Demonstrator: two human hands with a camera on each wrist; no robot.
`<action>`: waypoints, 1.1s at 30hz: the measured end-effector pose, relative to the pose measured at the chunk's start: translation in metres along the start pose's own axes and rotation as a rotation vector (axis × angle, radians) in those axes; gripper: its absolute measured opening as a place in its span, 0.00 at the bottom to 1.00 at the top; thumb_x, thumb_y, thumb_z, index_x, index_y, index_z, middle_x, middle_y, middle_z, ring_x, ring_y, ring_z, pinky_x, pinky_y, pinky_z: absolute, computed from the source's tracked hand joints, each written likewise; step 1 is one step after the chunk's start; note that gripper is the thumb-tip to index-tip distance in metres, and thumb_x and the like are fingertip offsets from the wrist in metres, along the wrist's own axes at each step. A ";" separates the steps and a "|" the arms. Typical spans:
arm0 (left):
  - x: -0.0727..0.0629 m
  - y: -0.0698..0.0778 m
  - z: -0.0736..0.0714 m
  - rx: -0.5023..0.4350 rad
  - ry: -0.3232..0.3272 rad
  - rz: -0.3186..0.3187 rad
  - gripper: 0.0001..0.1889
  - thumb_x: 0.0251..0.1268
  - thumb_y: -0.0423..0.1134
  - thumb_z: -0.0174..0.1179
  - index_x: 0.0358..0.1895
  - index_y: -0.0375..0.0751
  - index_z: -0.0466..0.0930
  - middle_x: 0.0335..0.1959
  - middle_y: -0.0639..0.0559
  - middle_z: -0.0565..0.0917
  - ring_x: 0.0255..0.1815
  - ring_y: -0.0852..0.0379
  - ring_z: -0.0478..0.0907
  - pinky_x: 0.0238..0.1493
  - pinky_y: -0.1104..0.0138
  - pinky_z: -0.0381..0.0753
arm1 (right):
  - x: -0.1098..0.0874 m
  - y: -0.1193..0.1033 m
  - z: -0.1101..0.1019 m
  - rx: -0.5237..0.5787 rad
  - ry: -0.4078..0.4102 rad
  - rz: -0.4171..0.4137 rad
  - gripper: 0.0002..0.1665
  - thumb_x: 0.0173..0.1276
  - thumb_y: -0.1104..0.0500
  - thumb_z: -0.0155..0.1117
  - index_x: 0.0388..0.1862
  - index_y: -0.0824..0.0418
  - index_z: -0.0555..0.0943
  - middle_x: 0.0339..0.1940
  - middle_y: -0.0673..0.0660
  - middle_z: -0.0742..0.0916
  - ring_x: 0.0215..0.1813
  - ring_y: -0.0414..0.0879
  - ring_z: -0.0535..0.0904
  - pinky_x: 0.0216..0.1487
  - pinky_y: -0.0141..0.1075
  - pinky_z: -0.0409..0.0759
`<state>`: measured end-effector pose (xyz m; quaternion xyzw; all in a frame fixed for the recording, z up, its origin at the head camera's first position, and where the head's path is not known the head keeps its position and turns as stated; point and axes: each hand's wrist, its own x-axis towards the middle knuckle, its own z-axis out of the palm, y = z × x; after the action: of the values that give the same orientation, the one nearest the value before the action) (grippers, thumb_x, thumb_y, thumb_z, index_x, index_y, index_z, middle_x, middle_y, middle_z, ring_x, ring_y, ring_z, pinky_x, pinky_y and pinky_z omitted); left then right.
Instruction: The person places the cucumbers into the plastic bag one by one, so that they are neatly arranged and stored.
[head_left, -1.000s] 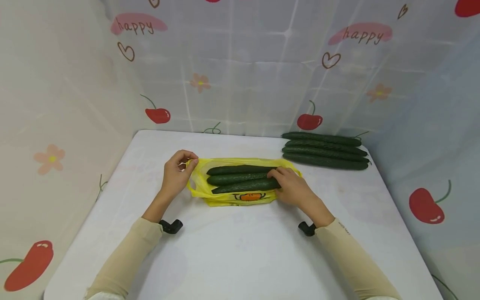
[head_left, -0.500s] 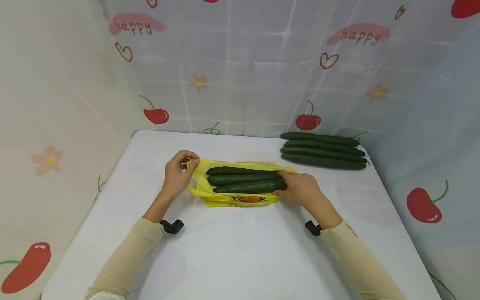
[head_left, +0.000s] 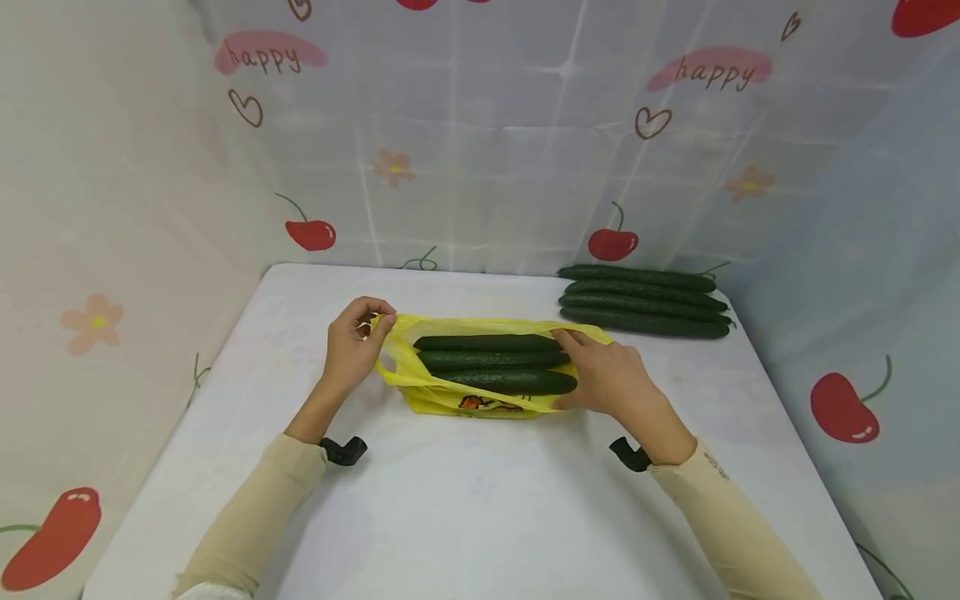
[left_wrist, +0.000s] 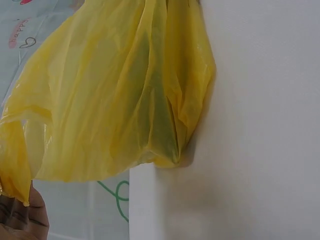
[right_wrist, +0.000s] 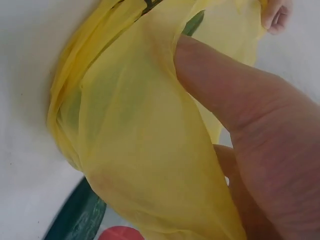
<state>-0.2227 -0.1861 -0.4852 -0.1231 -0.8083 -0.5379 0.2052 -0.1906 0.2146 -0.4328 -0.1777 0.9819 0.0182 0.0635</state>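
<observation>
At the left of the white counter [head_left: 480, 508], a pale backdrop [head_left: 172, 192] printed with cherries and flowers is hanging, and a beige left sleeve [head_left: 251, 512] is covering my forearm, a bent black piece [head_left: 345, 452] sitting at the wrist. My left grip [head_left: 351, 346] is pinching the far left corner of a yellow plastic bag [head_left: 431, 402], thumb and finger meeting on its handle [left_wrist: 14, 165]. The bag is lying near the middle of the counter, its mouth gaping upward and a dark print [head_left: 491, 404] showing on its near side. Inside it, three dark green cucumbers [head_left: 495, 361] are lying side by side, running crosswise. At the bag's right end my right grip [head_left: 615, 375] is spreading wide, thumb parting from fingers, the thumb touching the bag's rim; whether my fingertips are touching the cucumbers, I cannot tell. Another black piece [head_left: 630, 455] is sitting by the right sleeve [head_left: 731, 525]. Behind, at the far right corner, four more cucumbers [head_left: 645, 300] are lying in a close row.
</observation>
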 end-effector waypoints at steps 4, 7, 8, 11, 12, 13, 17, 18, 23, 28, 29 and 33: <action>0.002 0.004 0.000 0.009 0.007 0.007 0.05 0.79 0.39 0.66 0.49 0.43 0.86 0.46 0.48 0.87 0.43 0.58 0.78 0.40 0.74 0.73 | -0.001 0.003 -0.001 0.032 0.010 -0.009 0.71 0.48 0.25 0.85 0.87 0.46 0.64 0.80 0.58 0.79 0.22 0.49 0.73 0.25 0.40 0.70; 0.004 0.006 -0.001 0.013 0.003 0.006 0.05 0.79 0.40 0.66 0.48 0.44 0.86 0.47 0.49 0.87 0.43 0.58 0.78 0.38 0.75 0.74 | -0.002 0.006 -0.004 0.058 0.025 -0.015 0.69 0.49 0.27 0.85 0.86 0.44 0.64 0.79 0.57 0.81 0.20 0.48 0.71 0.23 0.40 0.67; 0.004 0.007 -0.001 0.014 0.000 0.004 0.05 0.78 0.40 0.66 0.48 0.44 0.86 0.47 0.50 0.87 0.43 0.58 0.78 0.38 0.75 0.75 | -0.002 0.007 -0.004 0.059 0.041 -0.021 0.68 0.50 0.28 0.85 0.86 0.43 0.65 0.78 0.56 0.81 0.20 0.47 0.72 0.22 0.39 0.66; 0.006 0.008 -0.002 0.015 -0.008 -0.006 0.05 0.78 0.41 0.67 0.48 0.45 0.86 0.47 0.50 0.87 0.44 0.58 0.79 0.37 0.76 0.76 | -0.002 0.010 -0.006 0.085 0.129 -0.048 0.58 0.57 0.36 0.85 0.84 0.44 0.69 0.75 0.57 0.84 0.20 0.46 0.71 0.21 0.36 0.62; 0.006 0.009 -0.003 0.018 -0.009 -0.009 0.05 0.78 0.41 0.67 0.48 0.45 0.86 0.47 0.50 0.87 0.44 0.58 0.79 0.37 0.76 0.76 | -0.002 0.011 -0.006 0.090 0.171 -0.063 0.54 0.60 0.39 0.84 0.83 0.44 0.70 0.73 0.57 0.85 0.20 0.45 0.71 0.21 0.36 0.60; 0.006 0.009 -0.003 0.020 -0.010 -0.012 0.05 0.78 0.41 0.67 0.47 0.45 0.87 0.47 0.50 0.87 0.44 0.58 0.78 0.36 0.76 0.76 | -0.002 0.012 -0.006 0.103 0.220 -0.081 0.50 0.62 0.42 0.84 0.81 0.45 0.73 0.71 0.57 0.87 0.20 0.45 0.71 0.21 0.35 0.60; 0.007 0.011 -0.004 0.032 -0.009 -0.016 0.04 0.78 0.40 0.67 0.47 0.45 0.87 0.48 0.49 0.87 0.45 0.58 0.78 0.36 0.76 0.75 | -0.004 0.019 -0.006 0.201 0.407 -0.162 0.36 0.68 0.49 0.80 0.74 0.47 0.81 0.58 0.54 0.93 0.30 0.46 0.82 0.25 0.37 0.74; 0.006 0.011 -0.004 0.031 -0.009 -0.017 0.04 0.78 0.40 0.67 0.47 0.45 0.87 0.47 0.50 0.87 0.45 0.58 0.78 0.36 0.76 0.75 | -0.004 0.021 -0.006 0.235 0.446 -0.182 0.33 0.69 0.50 0.80 0.72 0.48 0.83 0.57 0.53 0.93 0.36 0.46 0.85 0.30 0.40 0.80; 0.006 0.014 -0.005 0.031 -0.013 -0.017 0.04 0.78 0.40 0.67 0.47 0.45 0.87 0.47 0.50 0.87 0.45 0.58 0.78 0.36 0.76 0.75 | -0.001 0.047 -0.004 0.487 0.583 -0.240 0.24 0.71 0.57 0.77 0.65 0.53 0.87 0.57 0.53 0.92 0.55 0.48 0.85 0.52 0.49 0.87; 0.007 0.016 -0.006 0.041 -0.021 -0.016 0.04 0.78 0.39 0.67 0.47 0.45 0.86 0.47 0.49 0.87 0.45 0.57 0.77 0.36 0.77 0.75 | 0.008 0.092 0.015 0.798 0.602 -0.176 0.19 0.75 0.64 0.72 0.63 0.58 0.87 0.56 0.59 0.92 0.50 0.32 0.85 0.55 0.24 0.81; 0.007 0.015 -0.006 0.043 -0.021 -0.018 0.04 0.78 0.39 0.67 0.47 0.44 0.86 0.47 0.49 0.87 0.45 0.57 0.77 0.36 0.77 0.75 | 0.010 0.102 0.022 0.831 0.602 -0.140 0.18 0.75 0.64 0.71 0.62 0.59 0.87 0.56 0.61 0.92 0.50 0.28 0.84 0.55 0.20 0.79; 0.006 0.014 -0.006 0.059 -0.024 -0.030 0.04 0.77 0.38 0.67 0.48 0.44 0.86 0.48 0.48 0.87 0.45 0.57 0.77 0.36 0.77 0.74 | 0.012 0.139 0.048 0.875 0.603 0.026 0.18 0.78 0.61 0.70 0.64 0.64 0.86 0.58 0.66 0.89 0.49 0.19 0.79 0.53 0.12 0.74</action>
<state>-0.2208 -0.1862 -0.4689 -0.1115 -0.8280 -0.5153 0.1908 -0.2448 0.3431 -0.4796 -0.1198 0.8745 -0.4441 -0.1539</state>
